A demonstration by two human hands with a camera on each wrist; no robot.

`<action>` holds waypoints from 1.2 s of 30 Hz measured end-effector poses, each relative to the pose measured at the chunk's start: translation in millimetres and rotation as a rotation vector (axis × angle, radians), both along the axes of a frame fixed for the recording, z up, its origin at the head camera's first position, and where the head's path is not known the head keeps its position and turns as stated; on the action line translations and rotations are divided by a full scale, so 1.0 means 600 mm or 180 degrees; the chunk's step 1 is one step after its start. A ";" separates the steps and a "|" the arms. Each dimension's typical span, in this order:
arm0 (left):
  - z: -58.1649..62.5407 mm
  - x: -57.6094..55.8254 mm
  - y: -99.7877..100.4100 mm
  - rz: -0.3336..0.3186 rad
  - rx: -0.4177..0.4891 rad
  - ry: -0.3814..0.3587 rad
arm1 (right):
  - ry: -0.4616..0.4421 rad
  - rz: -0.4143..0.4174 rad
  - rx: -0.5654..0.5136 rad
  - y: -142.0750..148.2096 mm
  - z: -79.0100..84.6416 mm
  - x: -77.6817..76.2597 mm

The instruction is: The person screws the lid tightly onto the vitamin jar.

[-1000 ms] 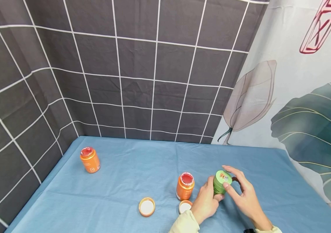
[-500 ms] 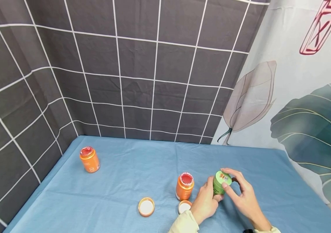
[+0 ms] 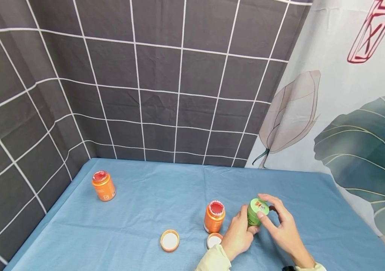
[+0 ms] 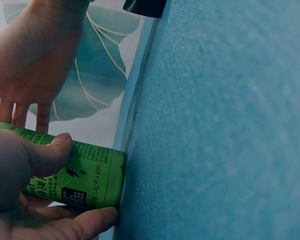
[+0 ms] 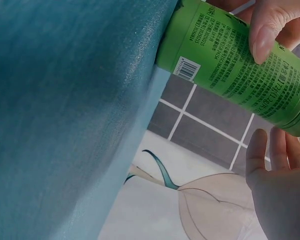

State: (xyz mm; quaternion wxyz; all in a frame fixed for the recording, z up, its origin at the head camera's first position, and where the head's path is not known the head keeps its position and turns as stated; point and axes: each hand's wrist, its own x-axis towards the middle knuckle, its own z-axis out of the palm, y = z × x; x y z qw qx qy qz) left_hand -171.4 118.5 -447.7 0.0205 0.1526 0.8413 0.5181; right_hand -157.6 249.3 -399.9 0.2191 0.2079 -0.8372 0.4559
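1. Nearest, pale yellow sleeves (image 3: 213, 260) are reaching in from the bottom edge, and a small black object (image 3: 288, 268) is showing beside the right wrist.
2. The left hand (image 3: 240, 238) is wrapping round the side of the green bottle (image 3: 253, 217), with its thumb pressing on the printed surface.
3. The right hand (image 3: 282, 230) is holding the lid end between thumb and fingers, its grip spreading across the lid's width.
4. The bottle is standing roughly upright between both hands, toward the right of the blue cloth (image 3: 135, 210), and its lid is sitting on top. Its base is meeting the cloth in the wrist views, though one cannot tell whether its full weight is resting there.
5. Left of the hands, two caps are lying with white insides facing up: the outer cap (image 3: 170, 241) is sitting apart, while the inner cap (image 3: 214, 241) is partly hiding behind the left hand.
6. Just beyond the inner cap, the nearer orange jar (image 3: 213, 223) is standing uncapped, showing red in its mouth.
7. Well apart, the farther orange jar (image 3: 105, 189) is standing uncapped near the cloth's left edge.
8. Behind everything, a dark gridded backdrop (image 3: 158, 101) is hanging beside a white leaf-patterned curtain (image 3: 334, 90).
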 end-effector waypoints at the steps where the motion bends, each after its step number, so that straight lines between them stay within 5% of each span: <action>1: 0.000 0.000 0.000 -0.0001 0.0000 0.0006 | 0.0016 0.0011 -0.0002 0.000 0.000 0.000; 24: 0.000 0.000 0.001 0.0005 -0.0022 0.0038 | 0.0446 0.0188 -0.0015 0.001 -0.002 -0.003; 36: 0.001 0.000 0.000 -0.0013 -0.0001 -0.0029 | -0.0024 -0.0032 0.0008 0.002 -0.003 -0.002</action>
